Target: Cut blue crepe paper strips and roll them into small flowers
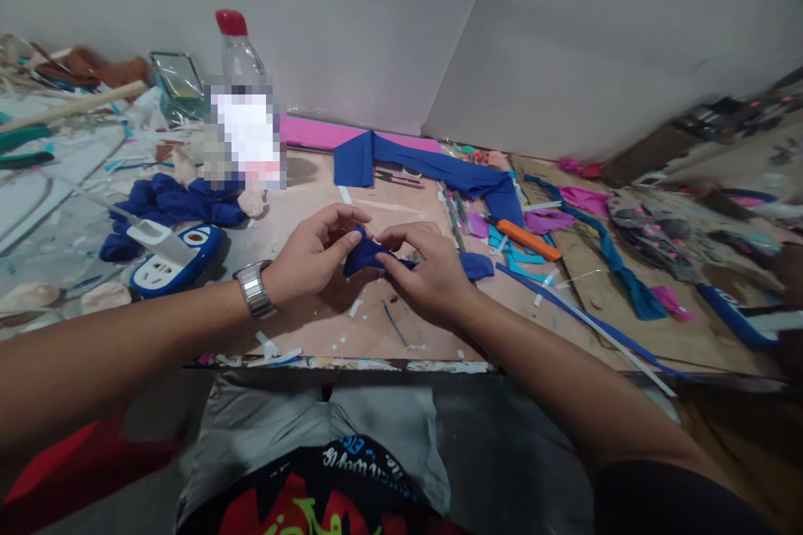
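Between my two hands is a strip of dark blue fabric (367,257), held just above the table near its front edge. My left hand (314,255), with a metal watch on the wrist, pinches one end between thumb and fingers. The fingers of my right hand (427,267) close on the same strip a little to the right, and a blue end (478,266) shows beyond that hand. Behind them a longer folded blue fabric band (439,163) lies across the table, with dark tweezers (398,177) beside it.
A clear bottle with a red cap (231,22) stands at the back left. Nearer are bunched blue fabric (169,202) and a blue-and-white power strip (179,259). To the right lie an orange utility knife (527,239), a thin white stick (618,343) and teal fabric (618,263).
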A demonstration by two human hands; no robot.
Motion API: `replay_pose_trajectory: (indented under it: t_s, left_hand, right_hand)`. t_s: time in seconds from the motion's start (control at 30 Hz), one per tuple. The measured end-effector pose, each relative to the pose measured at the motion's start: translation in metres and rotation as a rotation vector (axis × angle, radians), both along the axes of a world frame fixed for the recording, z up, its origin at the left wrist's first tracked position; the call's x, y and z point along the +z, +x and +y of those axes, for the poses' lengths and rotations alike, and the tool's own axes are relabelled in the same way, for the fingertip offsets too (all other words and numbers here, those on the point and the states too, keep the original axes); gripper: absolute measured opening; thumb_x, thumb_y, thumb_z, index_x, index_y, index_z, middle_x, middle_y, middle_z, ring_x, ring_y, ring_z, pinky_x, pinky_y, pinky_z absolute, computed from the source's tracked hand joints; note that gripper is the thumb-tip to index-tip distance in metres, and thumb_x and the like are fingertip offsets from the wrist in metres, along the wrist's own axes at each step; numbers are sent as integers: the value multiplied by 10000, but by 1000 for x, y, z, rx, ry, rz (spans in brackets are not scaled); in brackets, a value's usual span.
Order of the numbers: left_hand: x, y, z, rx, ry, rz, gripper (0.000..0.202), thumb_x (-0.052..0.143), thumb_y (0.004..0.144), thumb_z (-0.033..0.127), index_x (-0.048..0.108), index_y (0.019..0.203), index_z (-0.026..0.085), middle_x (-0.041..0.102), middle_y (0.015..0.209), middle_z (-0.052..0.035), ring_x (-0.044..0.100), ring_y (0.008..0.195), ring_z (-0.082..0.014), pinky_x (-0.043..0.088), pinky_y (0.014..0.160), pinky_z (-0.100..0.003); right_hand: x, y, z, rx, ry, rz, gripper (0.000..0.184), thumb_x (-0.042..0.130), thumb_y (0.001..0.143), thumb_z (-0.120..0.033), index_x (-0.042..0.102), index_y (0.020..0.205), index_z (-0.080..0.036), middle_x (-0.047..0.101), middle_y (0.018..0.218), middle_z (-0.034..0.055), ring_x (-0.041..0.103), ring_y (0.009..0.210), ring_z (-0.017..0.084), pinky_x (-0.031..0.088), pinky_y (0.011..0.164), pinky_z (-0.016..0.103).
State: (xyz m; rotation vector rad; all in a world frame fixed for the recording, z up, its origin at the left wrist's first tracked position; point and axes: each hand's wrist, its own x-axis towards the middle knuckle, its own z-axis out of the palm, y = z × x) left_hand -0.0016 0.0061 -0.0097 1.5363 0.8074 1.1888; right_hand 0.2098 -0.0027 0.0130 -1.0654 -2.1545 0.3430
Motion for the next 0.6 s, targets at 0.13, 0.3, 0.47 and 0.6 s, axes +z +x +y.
replay_pose_trajectory:
  t_s: [0.13, 0.3, 0.47, 0.6]
  left_hand:
    - [1, 0, 1, 9, -31, -3, 255, 625, 960, 317, 616, 1171, 176, 706, 1038, -67, 690, 968, -175, 556, 875, -312]
    - [0, 2, 1, 15, -6, 1, 235, 658, 935, 299, 640, 1128, 165, 708, 1081, -75, 690, 999, -168, 539, 913, -304]
    - [-3, 3, -1, -32, -65, -37, 260, 688, 920, 305, 629, 1135, 170, 729, 1077, -79, 704, 999, -174, 547, 917, -317]
    - [-2, 4, -2, -38, -70, -22, 230, 710, 902, 314, 666, 1072, 165, 738, 1038, -74, 703, 961, -172, 554, 901, -325]
  right_hand:
    - [1, 0, 0, 2, 0, -26, 146, 715, 912, -229, 689, 1055, -236, 755, 936, 17, 676, 889, 214, 443, 886, 384]
    - [1, 0, 1, 14, 16, -13, 120, 715, 916, -263, 692, 1031, -237, 759, 933, 19, 676, 883, 215, 447, 888, 387]
    - [-1, 1, 2, 52, 15, 15, 128, 749, 903, -326, 702, 984, -239, 761, 907, 9, 680, 855, 204, 452, 875, 382]
    - [-3, 0, 1, 47, 1, 30, 99, 748, 900, -325, 709, 943, -244, 756, 863, 0, 676, 817, 197, 460, 850, 378]
